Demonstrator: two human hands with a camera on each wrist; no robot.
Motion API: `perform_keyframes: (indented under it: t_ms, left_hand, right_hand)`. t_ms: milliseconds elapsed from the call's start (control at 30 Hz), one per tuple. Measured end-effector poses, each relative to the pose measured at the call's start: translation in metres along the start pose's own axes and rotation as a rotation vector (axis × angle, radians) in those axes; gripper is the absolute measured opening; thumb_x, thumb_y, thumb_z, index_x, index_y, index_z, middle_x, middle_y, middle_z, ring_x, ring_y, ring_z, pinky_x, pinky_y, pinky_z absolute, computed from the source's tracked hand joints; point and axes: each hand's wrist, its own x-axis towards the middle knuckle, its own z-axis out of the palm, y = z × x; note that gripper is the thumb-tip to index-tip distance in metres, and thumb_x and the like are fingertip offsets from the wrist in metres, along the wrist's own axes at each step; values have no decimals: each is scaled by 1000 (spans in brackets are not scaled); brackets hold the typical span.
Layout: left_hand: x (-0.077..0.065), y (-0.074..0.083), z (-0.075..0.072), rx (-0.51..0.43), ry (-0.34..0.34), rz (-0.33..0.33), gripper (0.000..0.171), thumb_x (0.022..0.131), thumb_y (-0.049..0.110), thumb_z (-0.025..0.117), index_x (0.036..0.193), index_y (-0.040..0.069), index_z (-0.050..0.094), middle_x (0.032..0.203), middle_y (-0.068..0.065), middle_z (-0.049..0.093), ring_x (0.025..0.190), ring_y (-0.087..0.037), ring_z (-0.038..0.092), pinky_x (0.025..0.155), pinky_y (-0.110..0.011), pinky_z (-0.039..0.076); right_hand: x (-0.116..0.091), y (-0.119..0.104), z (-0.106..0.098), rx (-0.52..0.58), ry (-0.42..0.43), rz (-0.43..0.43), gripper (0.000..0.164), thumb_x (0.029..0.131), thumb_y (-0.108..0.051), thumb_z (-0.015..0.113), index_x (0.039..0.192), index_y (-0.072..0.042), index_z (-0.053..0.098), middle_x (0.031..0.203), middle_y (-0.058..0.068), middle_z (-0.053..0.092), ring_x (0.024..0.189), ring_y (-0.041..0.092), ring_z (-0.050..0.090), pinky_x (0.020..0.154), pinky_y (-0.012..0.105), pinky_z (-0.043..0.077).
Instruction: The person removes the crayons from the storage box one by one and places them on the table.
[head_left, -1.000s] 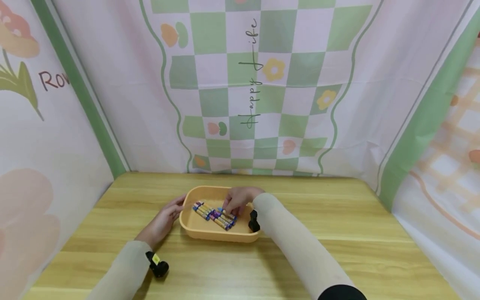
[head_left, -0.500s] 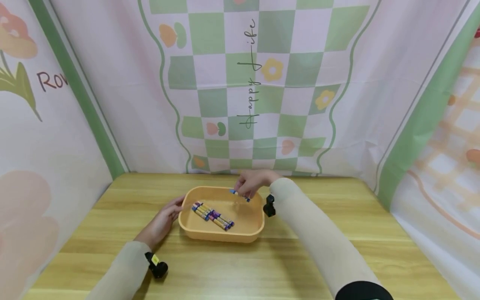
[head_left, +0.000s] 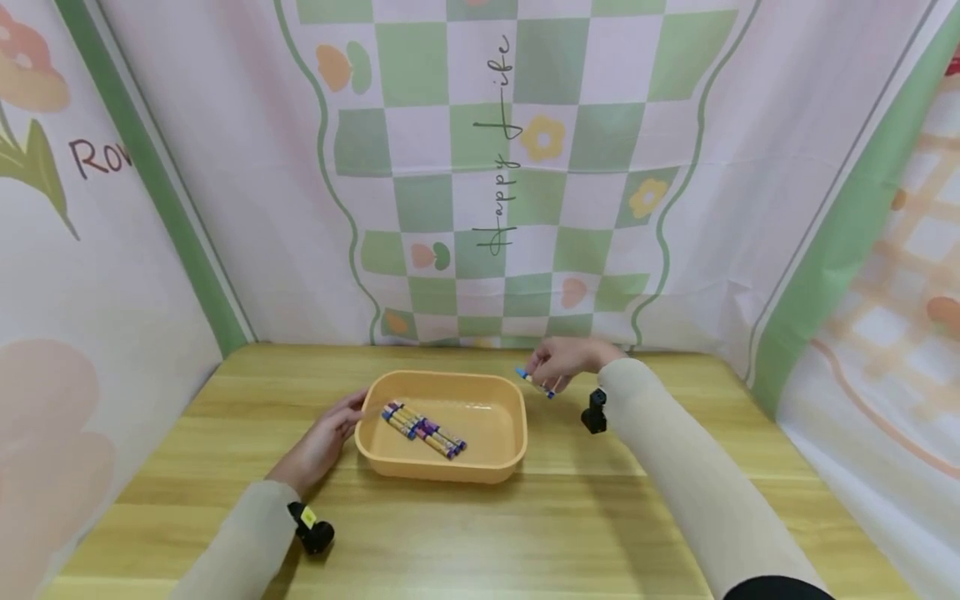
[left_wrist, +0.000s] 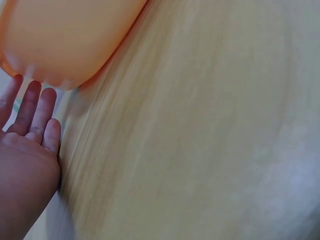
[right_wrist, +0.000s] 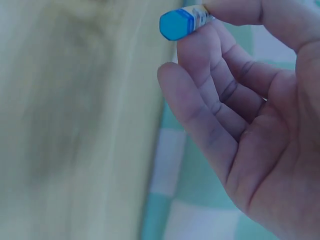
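A yellow plastic basket (head_left: 442, 472) stands on the table, with several crayons (head_left: 423, 429) in wrappers lying in its left half. My left hand (head_left: 330, 440) touches the basket's left end, its fingers fairly straight; the left wrist view shows the fingertips right at the basket's wall (left_wrist: 65, 45). To the right of the basket, my right hand (head_left: 562, 360) pinches a blue-ended crayon (head_left: 534, 382) between thumb and fingers, above the table. Close up in the right wrist view, the blue hexagonal end of the crayon (right_wrist: 176, 25) sticks out past the fingertips.
The wood-grain table (head_left: 465, 533) reaches back to a fabric backdrop (head_left: 495, 167) with green and white checks. More printed fabric (head_left: 90, 292) hangs along the left and right sides. Small black cameras (head_left: 315, 533) sit on both wrists.
My right hand has lifted the blue-ended crayon out of the basket and carried it right, past the basket's right rim. The left hand stays at the basket's left end.
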Motion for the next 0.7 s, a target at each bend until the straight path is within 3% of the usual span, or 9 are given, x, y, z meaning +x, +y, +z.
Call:
perform_keyframes:
  t_ms: [133,233,367,700]
  left_hand:
    - [-1,2,-2,2,-24,10,59,101,10,40,156,-2,23,163,-18,21,146,-34,25,119,-45,14]
    - [-1,1,-3,-3,-32,17,60,101,10,41,156,-2,24,163,-18,21,146,-34,25,119,-45,15]
    - [-1,0,-2,-2,-30,25,60,100,9,42,156,-3,25,163,-19,21,146,-34,25,119,-45,14]
    - [2,-2,-2,6,-19,1,60,101,11,42,157,0,25,164,-16,21,146,-33,26,120,-46,14]
  right_hand:
    - [-7,23,3,47,16,34,35,88,-10,63,119,6,56,98,11,64,83,21,64,84,42,57]
    - [-10,40,9,84,1,54,31,88,-7,61,116,6,59,85,8,62,73,16,57,74,36,55]
    - [-12,57,18,103,-5,78,25,89,-7,62,112,4,61,81,6,61,69,14,54,68,30,51]
    - [-12,70,31,150,-11,151,18,91,-8,64,107,1,63,85,8,65,76,17,61,70,32,56]
